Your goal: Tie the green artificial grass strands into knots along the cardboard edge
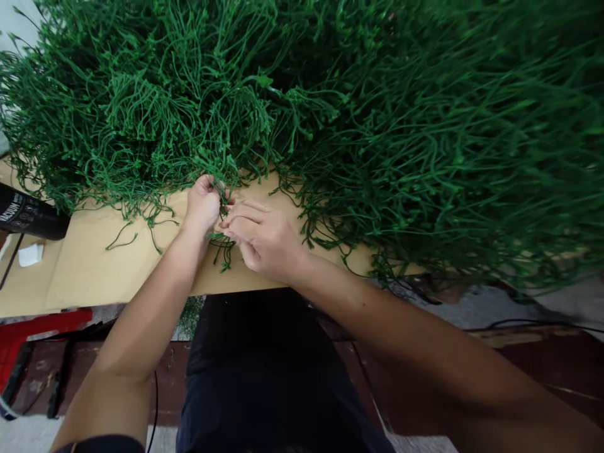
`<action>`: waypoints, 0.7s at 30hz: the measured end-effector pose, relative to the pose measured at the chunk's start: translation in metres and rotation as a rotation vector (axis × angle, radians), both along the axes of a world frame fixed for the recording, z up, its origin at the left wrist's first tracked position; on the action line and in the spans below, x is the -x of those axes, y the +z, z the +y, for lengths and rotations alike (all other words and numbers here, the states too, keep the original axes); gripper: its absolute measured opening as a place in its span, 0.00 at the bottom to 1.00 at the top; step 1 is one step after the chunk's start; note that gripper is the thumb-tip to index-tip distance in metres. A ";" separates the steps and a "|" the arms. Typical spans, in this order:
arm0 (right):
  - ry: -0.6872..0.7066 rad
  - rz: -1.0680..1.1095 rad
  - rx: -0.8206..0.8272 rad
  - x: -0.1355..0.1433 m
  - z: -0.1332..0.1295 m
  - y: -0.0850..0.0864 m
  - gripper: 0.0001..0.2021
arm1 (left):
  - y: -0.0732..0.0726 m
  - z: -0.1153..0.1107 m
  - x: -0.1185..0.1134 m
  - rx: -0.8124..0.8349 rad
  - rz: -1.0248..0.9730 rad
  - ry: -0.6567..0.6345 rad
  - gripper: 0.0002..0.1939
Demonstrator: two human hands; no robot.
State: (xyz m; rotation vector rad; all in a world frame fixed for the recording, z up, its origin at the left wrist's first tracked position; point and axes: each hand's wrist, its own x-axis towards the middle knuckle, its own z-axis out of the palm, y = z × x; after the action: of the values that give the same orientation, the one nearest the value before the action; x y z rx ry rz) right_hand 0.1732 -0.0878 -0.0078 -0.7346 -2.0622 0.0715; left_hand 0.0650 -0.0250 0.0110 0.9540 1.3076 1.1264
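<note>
From my seat, looking down through the head camera, I have the green sprig [223, 196] right between the two hands, over the near part of the cardboard [108, 277]. Taking twelve o'clock as straight away from the body, the sprig's long axis runs roughly from twelve to six. It lies at about three o'clock from my left hand [204, 204], touching its fingers, and at about ten o'clock from the knuckles of my right hand [267, 236]. The left is the nearer of the two, as the strands pass directly through its grasp.

My left hand is closed in a pinch, thumb and fingers curled around the strands. My right hand has its thumb and forefinger drawn together just beside it, tips pointing to about ten o'clock, with the other fingers folded in. The fingers overlap and the detail is small, so I can't tell whether a stem is caught in that right pinch. A few stems [226, 255] hang out at six o'clock, just below the fingertips.

The big heap of greenery [189, 113] spreads from ten round to two o'clock, its near fringe reaching the left hand. Some loose strands [153, 233] lie on the cardboard at about eight o'clock from that hand, and a black bottle [33, 214] stands well apart at nine.
</note>
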 end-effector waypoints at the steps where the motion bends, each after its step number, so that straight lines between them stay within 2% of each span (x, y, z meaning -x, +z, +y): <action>1: 0.012 0.008 0.002 0.000 -0.001 0.000 0.12 | -0.001 0.000 0.000 -0.019 0.016 0.041 0.14; 7: 0.060 0.108 -0.051 0.002 -0.007 0.004 0.10 | -0.002 -0.005 -0.002 -0.031 0.053 0.053 0.15; 10: 0.073 0.109 -0.017 0.002 -0.009 0.006 0.10 | 0.000 -0.006 -0.001 -0.013 0.047 0.060 0.13; 13: 0.054 0.114 0.085 0.000 -0.008 0.008 0.10 | 0.001 -0.005 0.005 0.023 -0.010 0.019 0.10; 16: 0.017 0.227 0.237 -0.006 -0.005 0.008 0.11 | 0.002 -0.002 0.014 0.063 -0.083 -0.047 0.08; 21: 0.087 0.402 0.477 -0.015 -0.004 0.002 0.12 | 0.002 -0.004 0.022 0.068 -0.107 -0.077 0.06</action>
State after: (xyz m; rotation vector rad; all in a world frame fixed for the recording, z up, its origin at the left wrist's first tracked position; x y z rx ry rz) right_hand 0.1880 -0.0916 -0.0055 -0.8340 -1.6988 0.7225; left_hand 0.0435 -0.0286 0.0128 0.8749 1.2058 1.0527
